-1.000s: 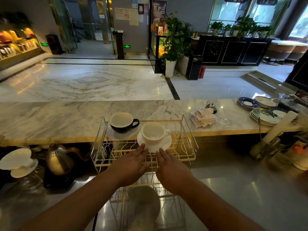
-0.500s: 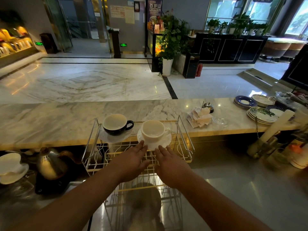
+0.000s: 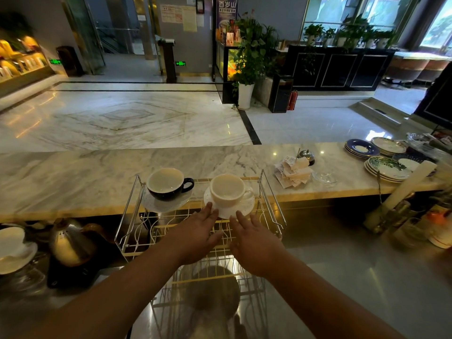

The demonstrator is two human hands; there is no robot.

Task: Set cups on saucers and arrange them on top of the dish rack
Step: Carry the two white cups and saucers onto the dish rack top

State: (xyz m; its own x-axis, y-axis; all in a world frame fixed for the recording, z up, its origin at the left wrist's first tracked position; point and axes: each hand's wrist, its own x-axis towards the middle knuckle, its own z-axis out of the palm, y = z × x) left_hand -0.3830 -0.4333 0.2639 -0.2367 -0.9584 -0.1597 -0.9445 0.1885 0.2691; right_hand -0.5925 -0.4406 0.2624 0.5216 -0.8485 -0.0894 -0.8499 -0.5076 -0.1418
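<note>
Both hands flat and forward: left hand (image 3: 195,237) spread, fingertips touching the near rim of the white saucer (image 3: 228,209) at about seven o'clock, gripping nothing. Right hand (image 3: 255,243) is spread too, its fingertips at the saucer's five o'clock edge, touching or just short of it, I can't tell. Looks like a nudge to square the saucer on the wires, not a lift. On that saucer sits the white cup (image 3: 227,190), upright, handle out toward three o'clock. Over at nine o'clock from it, the black cup (image 3: 167,183) rests on its own pale saucer (image 3: 166,201), handle also at three o'clock. Both pairs ride the far side of the dish rack (image 3: 200,223), probably leaving the near wires free. Beyond, at twelve o'clock, the marble counter (image 3: 97,172).
</note>
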